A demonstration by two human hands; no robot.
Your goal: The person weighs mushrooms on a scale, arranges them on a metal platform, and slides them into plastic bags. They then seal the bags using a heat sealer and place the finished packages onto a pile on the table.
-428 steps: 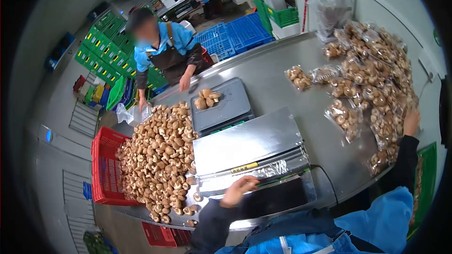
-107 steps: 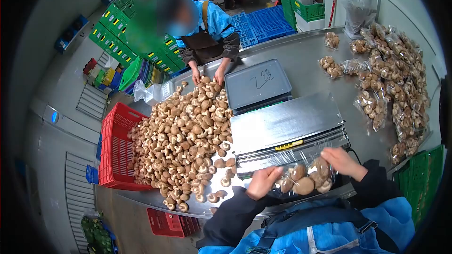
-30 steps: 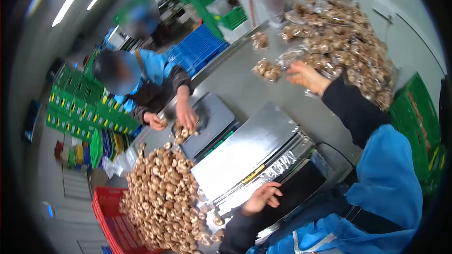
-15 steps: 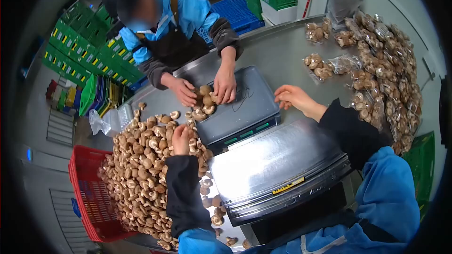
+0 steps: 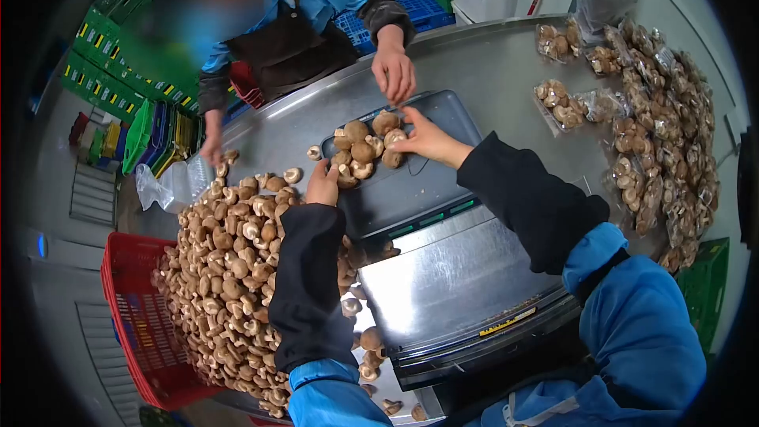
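A cluster of brown shiitake mushrooms (image 5: pixel 361 150) lies on the grey plate of a weighing scale (image 5: pixel 431 182). My left hand (image 5: pixel 322 185) is at the cluster's left side, fingers stretched upward beside the mushrooms. From the right, my right hand (image 5: pixel 433 141) reaches in with its thumb and fingers around a pale-stemmed mushroom (image 5: pixel 394 139) at the cluster's edge. Some of its fingertips are hard to make out. A large heap of loose shiitake mushrooms (image 5: pixel 229 277) lies left of the scale, close to my left forearm.
Across the table, a co-worker's hand (image 5: pixel 394 73) hovers behind the scale; their other hand (image 5: pixel 212 141) is near clear plastic trays (image 5: pixel 186 183). Bagged mushrooms (image 5: pixel 660 142) are piled at right. A red basket (image 5: pixel 130 269) stands left; a steel-topped machine (image 5: pixel 458 277) is nearest me.
Both my hands have moved to the mushrooms on the scale, the right one coming leftward. The co-worker's hands have left the cluster, one drawing back, one going left. The mushrooms are more spread out.
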